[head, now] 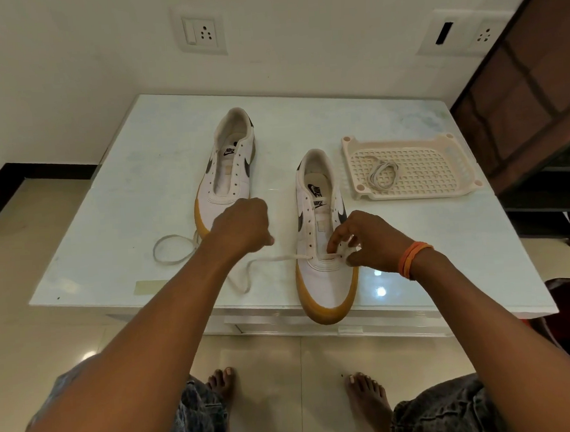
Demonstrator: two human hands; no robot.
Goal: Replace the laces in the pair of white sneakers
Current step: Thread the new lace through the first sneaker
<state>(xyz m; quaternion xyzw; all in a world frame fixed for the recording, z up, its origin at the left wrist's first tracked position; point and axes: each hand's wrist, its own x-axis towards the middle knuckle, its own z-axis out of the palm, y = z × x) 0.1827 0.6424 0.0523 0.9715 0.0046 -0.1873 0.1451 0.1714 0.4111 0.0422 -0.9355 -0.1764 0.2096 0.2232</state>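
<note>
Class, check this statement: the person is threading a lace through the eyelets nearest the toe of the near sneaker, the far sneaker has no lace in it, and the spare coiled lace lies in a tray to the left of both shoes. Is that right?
One detail is wrong. The head view shows the tray with the coiled lace to the right of both shoes. The rest stands: both hands, left and right, work a lace through the near sneaker's toe-end eyelets, and the far sneaker is unlaced.

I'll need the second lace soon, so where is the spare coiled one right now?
The coiled lace lies in the left half of the cream tray, on the table's right side, just right of the near sneaker.
</note>
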